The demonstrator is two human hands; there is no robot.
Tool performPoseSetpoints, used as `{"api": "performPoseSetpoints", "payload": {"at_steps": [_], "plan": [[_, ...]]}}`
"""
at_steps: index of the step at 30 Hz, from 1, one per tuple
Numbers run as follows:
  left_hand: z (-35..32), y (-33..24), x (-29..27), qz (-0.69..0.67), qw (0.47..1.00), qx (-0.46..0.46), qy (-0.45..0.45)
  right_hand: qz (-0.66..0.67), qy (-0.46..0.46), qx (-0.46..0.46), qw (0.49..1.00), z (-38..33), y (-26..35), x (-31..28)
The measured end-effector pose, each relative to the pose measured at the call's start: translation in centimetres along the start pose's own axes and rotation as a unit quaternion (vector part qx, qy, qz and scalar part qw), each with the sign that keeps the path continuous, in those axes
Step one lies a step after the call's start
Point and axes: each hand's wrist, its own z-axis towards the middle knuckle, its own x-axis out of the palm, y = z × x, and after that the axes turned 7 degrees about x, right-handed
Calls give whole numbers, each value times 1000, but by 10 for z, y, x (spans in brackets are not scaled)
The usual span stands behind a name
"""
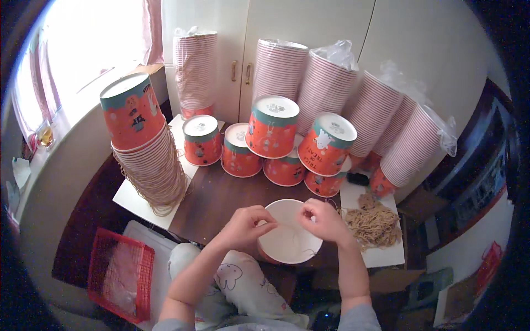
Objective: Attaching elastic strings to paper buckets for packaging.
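In front of me a white-lined paper bucket (288, 255) stands with its mouth up, close to my lap. My left hand (249, 225) pinches at the left side of its mouth, and a thin pale cord (295, 234) seems to run from the fingertips down inside. My right hand (326, 220) is closed in a pinch at the right of the rim; a small pale bit shows between its fingers, too small to name. A dark cord end pokes out at the lower right rim. Right of my right hand lies a tangled heap of tan cords (372, 223) on a white board.
Upside-down orange and green buckets (271, 129) stand behind, some stacked on others. Tall bucket stacks (326, 83) in plastic line the cupboard. At left, a nested stack (149, 165) has cord loops hanging from it. A red basket (146, 276) sits at lower left.
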Motion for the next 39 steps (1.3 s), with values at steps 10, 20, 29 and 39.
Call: {"api": "performPoseSetpoints", "payload": {"at_steps": [10,20,29,39], "plan": [[12,-1,2,337,926,157,-56,251,30,40,967,18,4,52],[29,24,4,371,916,144,-47,115,-67,66,989,33,-15,54],[32,63,8,142,983,-2,-118,22,-66,48,996,49,-29,69],[31,65,8,93,988,-86,-84,-4,-117,45,992,48,-29,72]]}}
